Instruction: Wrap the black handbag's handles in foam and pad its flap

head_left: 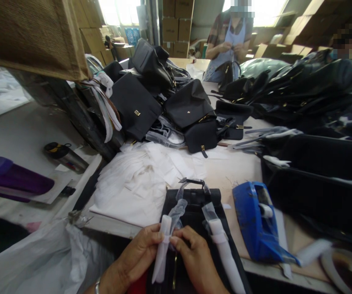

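Note:
A black handbag (191,204) lies flat in front of me at the table's near edge. Its two strap ends are wrapped in white foam and clear film. My left hand (139,253) and my right hand (191,255) both pinch the left white-wrapped strap (163,245) from either side, fingers closed on it. The right wrapped strap (225,249) lies free on the bag beside my right hand.
A blue tape dispenser (255,220) stands right of the bag. White wrapping sheets (142,179) are piled to the left. Several black handbags (188,110) are heaped across the table's middle and right. A flask (65,157) lies at left. A person (231,41) works at the far end.

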The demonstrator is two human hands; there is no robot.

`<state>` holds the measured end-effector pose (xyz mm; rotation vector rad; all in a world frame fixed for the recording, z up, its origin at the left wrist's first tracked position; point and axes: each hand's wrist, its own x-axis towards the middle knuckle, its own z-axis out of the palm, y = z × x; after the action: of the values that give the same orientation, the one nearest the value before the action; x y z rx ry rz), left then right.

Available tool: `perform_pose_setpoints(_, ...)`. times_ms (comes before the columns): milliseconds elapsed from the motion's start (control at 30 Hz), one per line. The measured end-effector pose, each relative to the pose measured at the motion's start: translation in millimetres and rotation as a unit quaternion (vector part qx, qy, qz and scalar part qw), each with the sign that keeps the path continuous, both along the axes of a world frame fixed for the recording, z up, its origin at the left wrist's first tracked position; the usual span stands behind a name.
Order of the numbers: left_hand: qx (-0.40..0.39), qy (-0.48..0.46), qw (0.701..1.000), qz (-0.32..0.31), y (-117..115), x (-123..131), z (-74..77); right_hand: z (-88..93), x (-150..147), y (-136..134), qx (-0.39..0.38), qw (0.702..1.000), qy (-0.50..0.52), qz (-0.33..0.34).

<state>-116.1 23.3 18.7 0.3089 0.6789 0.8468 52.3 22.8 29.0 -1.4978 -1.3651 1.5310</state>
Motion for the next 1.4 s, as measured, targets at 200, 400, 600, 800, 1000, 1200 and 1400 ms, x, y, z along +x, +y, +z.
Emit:
perform_pose_setpoints(200,0.002,0.023,1.000,-0.002,-1.2,0.9,0.1,0.5,3.4,-0.3,-0.143,0.978,0.151,0.021)
perform_pose_setpoints(400,-0.009,0.037,0.999,0.017,-3.9,2.3,-5.5,-3.3,2.7,-2.7,-0.199,0.960,0.191,0.042)
perform_pose_setpoints(600,-0.018,0.063,0.997,0.043,-5.6,5.7,-4.5,-2.5,-6.3,-4.5,-0.173,0.973,0.152,0.016)
perform_pose_setpoints(800,-0.006,0.088,0.995,0.046,-5.1,8.1,3.4,-3.2,-1.9,-4.2,-0.190,0.959,0.206,0.051)
perform_pose_setpoints(1000,-0.012,0.075,0.997,0.015,-5.5,8.7,11.6,-12.1,-2.8,-9.0,-0.214,0.923,0.304,0.094)
perform_pose_setpoints(1200,-0.016,0.078,0.997,0.022,-4.5,9.9,8.5,-12.0,-9.7,-9.5,-0.212,0.931,0.291,0.061)
perform_pose_setpoints(1400,-0.002,0.087,0.996,0.021,-4.6,8.1,5.7,-25.2,-10.9,-22.6,-0.205,0.952,0.218,0.066)
